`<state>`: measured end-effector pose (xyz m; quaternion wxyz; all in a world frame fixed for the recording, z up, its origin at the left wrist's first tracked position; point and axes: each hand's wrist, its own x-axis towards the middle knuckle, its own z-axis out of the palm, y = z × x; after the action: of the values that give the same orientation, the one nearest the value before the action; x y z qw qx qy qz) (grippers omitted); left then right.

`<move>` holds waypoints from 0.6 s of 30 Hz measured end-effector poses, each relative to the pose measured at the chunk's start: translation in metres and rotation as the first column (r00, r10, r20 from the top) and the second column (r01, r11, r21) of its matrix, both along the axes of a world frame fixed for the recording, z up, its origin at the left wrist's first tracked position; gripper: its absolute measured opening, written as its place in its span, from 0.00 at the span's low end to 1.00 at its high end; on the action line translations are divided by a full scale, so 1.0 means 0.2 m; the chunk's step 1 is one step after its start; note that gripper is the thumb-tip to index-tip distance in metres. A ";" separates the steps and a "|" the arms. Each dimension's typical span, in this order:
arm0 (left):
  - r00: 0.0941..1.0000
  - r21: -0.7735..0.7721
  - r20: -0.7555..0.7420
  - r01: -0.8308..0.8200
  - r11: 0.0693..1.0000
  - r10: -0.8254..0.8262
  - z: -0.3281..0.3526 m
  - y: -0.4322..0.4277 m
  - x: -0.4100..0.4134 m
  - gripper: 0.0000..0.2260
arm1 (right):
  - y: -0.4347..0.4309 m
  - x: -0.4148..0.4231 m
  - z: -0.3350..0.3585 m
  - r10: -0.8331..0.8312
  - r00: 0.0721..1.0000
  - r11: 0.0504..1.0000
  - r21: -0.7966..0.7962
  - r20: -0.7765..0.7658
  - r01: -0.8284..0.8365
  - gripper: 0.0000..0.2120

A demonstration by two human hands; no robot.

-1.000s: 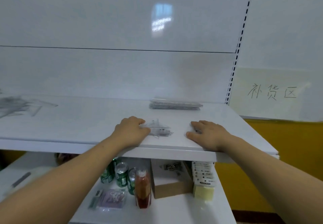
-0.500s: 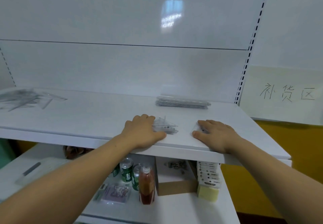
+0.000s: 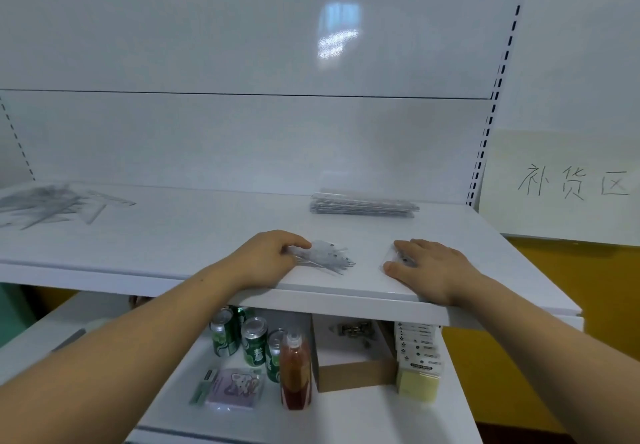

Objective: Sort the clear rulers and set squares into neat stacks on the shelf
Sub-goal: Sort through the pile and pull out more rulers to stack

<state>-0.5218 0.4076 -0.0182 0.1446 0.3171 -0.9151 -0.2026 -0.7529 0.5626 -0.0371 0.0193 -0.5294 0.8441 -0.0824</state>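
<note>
A small fanned pile of clear set squares point(image 3: 323, 256) lies near the front of the white upper shelf point(image 3: 194, 236). My left hand point(image 3: 268, 258) holds the pile's left end with bent fingers. My right hand point(image 3: 431, 267) lies flat a little to the right, its fingers pressing on another clear piece point(image 3: 398, 259) that is mostly hidden under them. A neat stack of clear rulers point(image 3: 363, 203) sits at the back of the shelf. A loose heap of clear rulers and set squares point(image 3: 48, 204) lies at the far left.
Below, the lower shelf point(image 3: 346, 419) carries green cans point(image 3: 254, 341), a red bottle point(image 3: 295, 372), a cardboard box point(image 3: 356, 374), a purple packet point(image 3: 237, 388) and stacked cards point(image 3: 419, 357). A paper sign point(image 3: 568, 184) hangs at the right.
The view has shifted slightly. Both hands stay on the same clear pieces, with the left hand closing a little further over its pile.
</note>
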 end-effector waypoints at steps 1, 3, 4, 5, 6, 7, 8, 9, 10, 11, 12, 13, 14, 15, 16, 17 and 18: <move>1.000 0.002 -0.005 -0.004 1.000 0.004 0.00 -0.01 0.00 0.16 | 0.00 0.00 0.00 0.000 1.000 1.000 0.000 -0.002 0.000 0.33; 1.000 0.021 -0.027 -0.013 1.000 0.014 -0.01 -0.02 0.00 0.15 | 0.00 0.01 0.00 -0.001 1.000 1.000 0.000 -0.003 0.001 0.33; 0.999 0.043 -0.044 -0.017 0.999 0.018 -0.02 -0.03 0.00 0.14 | 0.00 0.01 0.00 -0.002 1.000 1.000 0.001 -0.003 0.002 0.32; 0.998 0.062 -0.060 -0.020 0.998 0.023 -0.02 -0.03 -0.01 0.13 | 0.00 0.01 0.00 -0.002 1.000 1.000 0.002 -0.005 0.002 0.32; 0.997 0.074 -0.073 -0.024 0.997 0.029 -0.02 -0.03 -0.01 0.12 | 0.00 0.01 0.00 -0.002 1.000 1.000 0.004 -0.008 0.002 0.32; 0.996 0.083 -0.083 -0.031 0.996 0.038 -0.03 -0.03 -0.02 0.12 | 0.00 0.01 0.01 -0.002 1.000 1.000 0.006 -0.011 0.002 0.32; 0.994 0.090 -0.093 -0.040 0.995 0.048 -0.03 -0.03 -0.02 0.11 | 0.00 0.01 0.01 -0.002 1.000 1.000 0.007 -0.011 0.002 0.32; 0.993 0.085 -0.101 -0.050 0.995 0.059 -0.04 -0.03 -0.03 0.10 | 0.00 0.01 0.01 -0.002 1.000 1.000 0.006 -0.010 0.002 0.32; 0.992 0.068 -0.110 -0.061 0.996 0.068 -0.04 -0.04 -0.04 0.09 | 0.00 0.01 0.01 -0.003 1.000 1.000 0.004 -0.007 0.003 0.32; 0.990 0.050 -0.120 -0.071 0.996 0.076 -0.04 -0.04 -0.04 0.09 | 0.00 0.01 0.01 -0.003 1.000 1.000 0.002 -0.006 0.003 0.32; 0.988 0.034 -0.127 -0.078 0.996 0.082 -0.05 -0.05 -0.05 0.08 | 0.00 0.01 0.01 -0.004 1.000 1.000 0.001 -0.004 0.004 0.32; 0.988 0.022 -0.133 -0.079 0.997 0.081 -0.05 -0.05 -0.05 0.08 | 0.01 0.01 0.01 -0.006 1.000 1.000 0.003 -0.002 0.006 0.32; 0.988 0.014 -0.133 -0.077 0.997 0.078 -0.05 -0.06 -0.05 0.09 | 0.01 0.01 0.01 -0.008 1.000 1.000 0.007 0.002 0.008 0.32; 0.989 0.006 -0.131 -0.071 0.997 0.071 -0.05 -0.06 -0.05 0.09 | 0.01 0.01 0.01 -0.010 1.000 1.000 0.012 0.004 0.010 0.32; 0.990 -0.002 -0.126 -0.067 0.998 0.066 -0.05 -0.06 -0.05 0.09 | 0.01 0.01 0.01 -0.011 1.000 1.000 0.015 0.006 0.011 0.32; 0.991 -0.006 -0.123 -0.062 0.998 0.060 -0.05 -0.06 -0.05 0.10 | 0.01 0.01 0.01 -0.010 1.000 1.000 0.014 0.006 0.010 0.33; 0.991 0.002 -0.120 -0.057 0.998 0.057 -0.05 -0.06 -0.05 0.12 | 0.01 0.01 0.01 -0.009 1.000 1.000 0.014 0.005 0.009 0.33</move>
<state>-0.5328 0.3956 -0.0289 0.2052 0.3302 -0.8955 -0.2165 -0.7500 0.5639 -0.0347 0.0249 -0.5250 0.8471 -0.0779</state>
